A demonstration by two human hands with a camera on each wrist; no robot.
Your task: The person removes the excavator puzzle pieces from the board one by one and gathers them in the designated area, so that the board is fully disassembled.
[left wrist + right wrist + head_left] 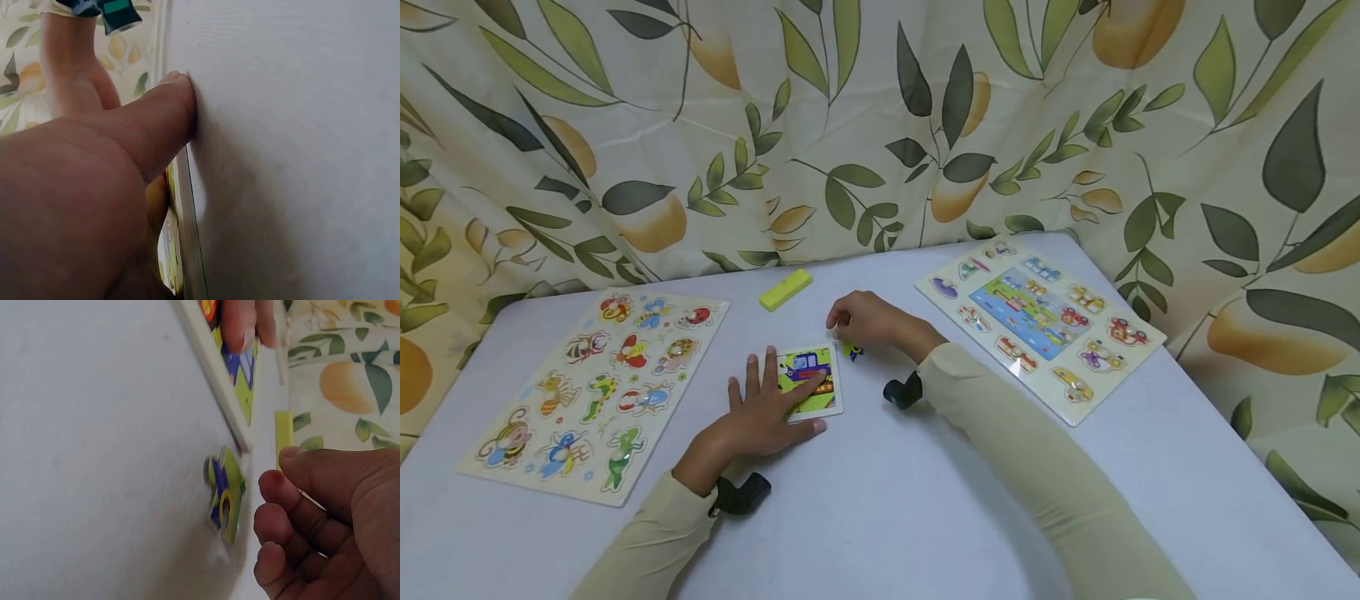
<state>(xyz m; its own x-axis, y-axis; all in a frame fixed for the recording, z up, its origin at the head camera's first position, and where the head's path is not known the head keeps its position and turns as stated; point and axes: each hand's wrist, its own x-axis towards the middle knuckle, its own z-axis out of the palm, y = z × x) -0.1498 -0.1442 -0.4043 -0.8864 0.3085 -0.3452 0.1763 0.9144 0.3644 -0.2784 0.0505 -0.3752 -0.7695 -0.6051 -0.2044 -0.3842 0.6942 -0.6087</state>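
White-framed small puzzle (808,381) at worktop (925,500) centre, left hand (765,410) flat on it, fingers spread. Right hand (868,321) just beside loose piece (852,351), fingers curled, empty.

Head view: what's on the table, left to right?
Insect puzzle board → left hand pressing flat on the small puzzle → loose puzzle piece under the right hand → vehicle puzzle board.

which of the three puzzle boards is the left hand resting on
The small truck puzzle board in the middle, under the left hand; the insect board and vehicle board lie untouched.
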